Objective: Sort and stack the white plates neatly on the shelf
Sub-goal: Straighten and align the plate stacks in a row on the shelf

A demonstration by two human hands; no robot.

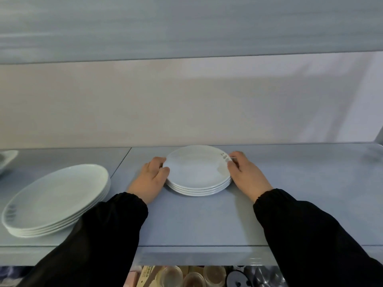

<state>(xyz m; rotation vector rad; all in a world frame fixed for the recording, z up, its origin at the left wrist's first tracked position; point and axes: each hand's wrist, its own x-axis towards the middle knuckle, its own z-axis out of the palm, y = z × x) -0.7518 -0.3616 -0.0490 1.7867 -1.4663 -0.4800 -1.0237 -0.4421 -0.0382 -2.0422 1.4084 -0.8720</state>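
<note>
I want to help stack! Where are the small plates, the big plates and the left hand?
small plates (198, 169): head view, middle of the top plate.
big plates (56, 195): head view, middle of the top plate.
left hand (152, 179): head view, back of the hand.

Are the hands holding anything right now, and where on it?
Both grip the small plate stack: left hand at its left rim, right hand at its right rim.

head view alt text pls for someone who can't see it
A person's left hand and right hand grip opposite sides of a small stack of white plates on a pale shelf. A larger plate stack sits apart at left.
</note>
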